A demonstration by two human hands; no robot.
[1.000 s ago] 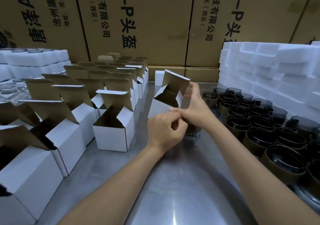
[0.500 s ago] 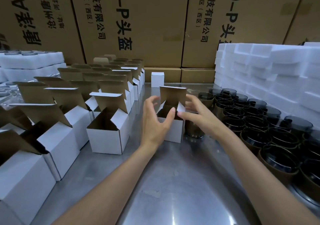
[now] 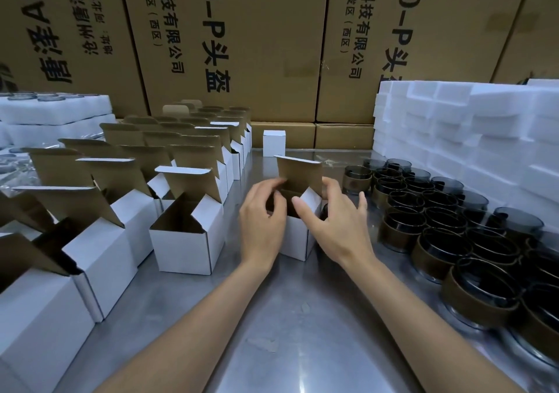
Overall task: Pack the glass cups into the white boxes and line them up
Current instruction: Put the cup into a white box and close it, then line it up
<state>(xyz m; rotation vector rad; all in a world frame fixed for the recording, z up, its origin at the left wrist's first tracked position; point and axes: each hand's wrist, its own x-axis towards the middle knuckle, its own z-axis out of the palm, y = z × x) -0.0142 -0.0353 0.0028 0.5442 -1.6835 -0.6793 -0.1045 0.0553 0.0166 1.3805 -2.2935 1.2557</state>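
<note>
At the middle of the metal surface [image 3: 302,317], the fingers of the left hand [image 3: 262,220] are curled over the left edge of a small white box [image 3: 295,235], near its open top. The fingers of the right hand [image 3: 335,223] are spread and a little bent around the right side of the same box, and the thumb touches the white side flap. Whether these fingers press the box firmly, one cannot tell. The box stands upright on the surface between the two hands, and its brown lid flap [image 3: 301,173] points up behind them. If a cup is inside, it is hidden.

Just to the left stands another open white box [image 3: 187,241], and behind and beside it are rows of open white boxes [image 3: 99,241] with their brown flaps raised. One closed white box [image 3: 274,142] stands alone far back on the surface. To the right of the hands, the dark glass cups [image 3: 438,220] with brown bands stand close together in rows. Beyond them are white foam trays [image 3: 472,126] in a stack, and more foam [image 3: 54,111] is at the far left. Big brown cartons [image 3: 272,45] with printed characters fill the back.
</note>
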